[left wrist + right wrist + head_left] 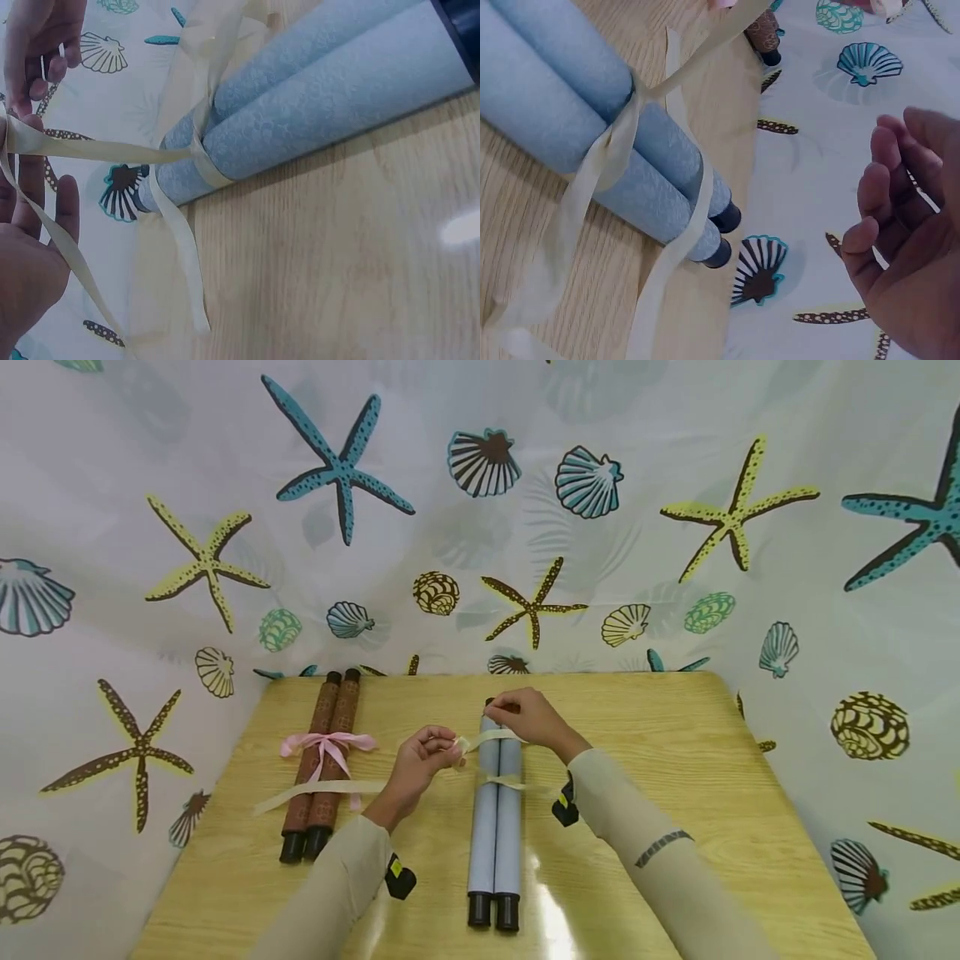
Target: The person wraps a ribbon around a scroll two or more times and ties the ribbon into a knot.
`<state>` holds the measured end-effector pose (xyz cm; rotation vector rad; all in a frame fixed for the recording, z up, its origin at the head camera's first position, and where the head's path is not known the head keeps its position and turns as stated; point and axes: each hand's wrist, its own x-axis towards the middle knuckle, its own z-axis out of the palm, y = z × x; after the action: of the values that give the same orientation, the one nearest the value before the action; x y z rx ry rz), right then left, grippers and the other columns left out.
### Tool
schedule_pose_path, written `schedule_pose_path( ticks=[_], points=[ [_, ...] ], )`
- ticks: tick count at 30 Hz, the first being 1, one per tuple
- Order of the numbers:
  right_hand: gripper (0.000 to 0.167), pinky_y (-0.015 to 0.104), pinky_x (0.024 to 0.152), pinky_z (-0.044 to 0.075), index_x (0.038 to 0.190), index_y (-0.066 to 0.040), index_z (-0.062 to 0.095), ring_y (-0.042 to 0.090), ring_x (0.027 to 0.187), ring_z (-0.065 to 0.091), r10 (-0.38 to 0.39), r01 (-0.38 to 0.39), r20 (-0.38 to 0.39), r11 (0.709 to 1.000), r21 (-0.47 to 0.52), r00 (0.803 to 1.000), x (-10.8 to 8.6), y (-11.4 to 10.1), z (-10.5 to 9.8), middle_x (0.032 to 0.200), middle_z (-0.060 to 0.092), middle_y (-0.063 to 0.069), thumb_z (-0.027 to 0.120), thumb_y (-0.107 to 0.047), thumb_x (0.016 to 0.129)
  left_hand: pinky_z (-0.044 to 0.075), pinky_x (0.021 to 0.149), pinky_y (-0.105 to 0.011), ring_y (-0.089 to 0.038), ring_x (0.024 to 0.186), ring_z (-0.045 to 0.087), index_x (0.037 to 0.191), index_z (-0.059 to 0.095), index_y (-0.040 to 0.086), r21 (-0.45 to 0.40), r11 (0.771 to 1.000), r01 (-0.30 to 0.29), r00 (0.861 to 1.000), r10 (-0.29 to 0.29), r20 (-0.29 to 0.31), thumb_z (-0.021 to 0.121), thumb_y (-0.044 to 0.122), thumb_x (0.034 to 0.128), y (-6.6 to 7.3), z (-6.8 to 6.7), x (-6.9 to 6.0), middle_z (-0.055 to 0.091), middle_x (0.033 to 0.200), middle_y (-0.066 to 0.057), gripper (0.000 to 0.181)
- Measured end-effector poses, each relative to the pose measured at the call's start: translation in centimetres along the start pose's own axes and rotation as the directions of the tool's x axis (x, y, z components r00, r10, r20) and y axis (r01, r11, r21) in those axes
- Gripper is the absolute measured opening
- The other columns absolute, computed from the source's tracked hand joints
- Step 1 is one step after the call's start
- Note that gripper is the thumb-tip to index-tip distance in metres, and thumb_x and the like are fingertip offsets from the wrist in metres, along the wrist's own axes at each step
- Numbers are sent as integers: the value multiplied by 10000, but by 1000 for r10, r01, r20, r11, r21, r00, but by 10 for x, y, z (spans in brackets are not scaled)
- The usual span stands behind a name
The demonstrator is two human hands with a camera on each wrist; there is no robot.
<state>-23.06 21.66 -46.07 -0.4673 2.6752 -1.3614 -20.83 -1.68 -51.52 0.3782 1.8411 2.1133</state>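
Observation:
Two pale blue rolls [483, 843] with black ends lie side by side on the table. A cream ribbon [112, 150] is tied around them, crossing at a knot on top. My left hand [420, 768], left of the rolls, pinches a length of this ribbon between thumb and fingers; its tail trails left over the brown rolls. Over the far end of the blue rolls hovers my right hand [531, 718], fingers loosely bent. In the right wrist view the right hand [907, 240] shows nothing in its fingers. Another ribbon strand [679, 247] lies across the rolls near their far end.
Two brown patterned rolls [300, 814] with black ends lie at the table's left, tied with a pink ribbon bow [326, 743]. The wooden table [637, 877] ends at a curtain [465, 643] printed with shells and starfish, which hangs at the back and both sides.

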Motion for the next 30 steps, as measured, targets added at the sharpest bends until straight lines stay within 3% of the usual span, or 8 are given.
schedule_pose_path(
  ticks=[7,12,17,21,24,26,28,30],
  points=[
    [207,266,627,468,1094,-102,757,138,669,526,-44,46,91,999,-13,995,-22,-2,-15,1013,733,90,650,-234,977,546,953,-438,-79,779,705,1296,467,17,60,996,66,998,-67,15,632,37,965,7,18,16,706,853,114,370],
    [148,256,598,445,1026,-108,763,126,620,493,-74,76,97,997,-21,993,-25,-2,-13,955,727,77,676,-208,960,552,956,-424,-69,771,700,1325,453,0,71,996,61,996,-66,60,630,44,969,9,28,20,697,850,120,400],
    [128,249,600,434,924,-96,743,99,598,473,-82,85,70,996,-39,994,-29,-3,-17,867,705,72,667,-191,963,538,969,-383,-58,876,696,1289,530,46,118,991,65,992,-77,102,628,106,983,11,27,28,717,913,118,326],
    [131,245,603,434,891,-80,731,94,593,468,-63,64,40,997,-31,997,-31,-1,-20,844,694,73,660,-165,960,507,1006,-412,-172,1047,687,1243,600,18,239,968,75,994,-90,55,563,143,1024,4,19,45,739,1069,-23,255],
    [128,241,595,430,881,-74,733,90,589,465,-49,50,22,998,-29,999,-33,1,-21,836,692,75,665,-155,954,512,995,-442,-289,1101,662,1174,624,1,432,898,85,995,-95,2,539,105,1029,-10,13,58,701,1155,-143,198],
    [124,241,586,424,875,-76,732,88,584,462,-43,44,16,999,-26,999,-34,1,-22,829,687,77,672,-154,949,517,992,-460,-335,1123,647,1173,611,-10,557,825,98,994,-111,-11,544,72,1020,-20,10,65,665,1202,-187,187],
    [119,241,578,419,866,-80,732,86,575,459,-39,39,11,999,-30,999,-36,2,-22,822,685,74,678,-151,945,524,963,-465,-347,1120,652,1206,591,6,671,733,113,991,-135,-20,559,75,1007,-28,11,71,640,1259,-190,213],
    [115,240,570,414,854,-88,730,86,565,453,-35,35,5,999,-35,999,-37,3,-22,812,683,71,684,-148,940,512,973,-481,-364,1152,644,1274,557,10,736,666,126,986,-163,-21,575,97,1000,-34,13,75,605,1334,-203,288]
  ],
)
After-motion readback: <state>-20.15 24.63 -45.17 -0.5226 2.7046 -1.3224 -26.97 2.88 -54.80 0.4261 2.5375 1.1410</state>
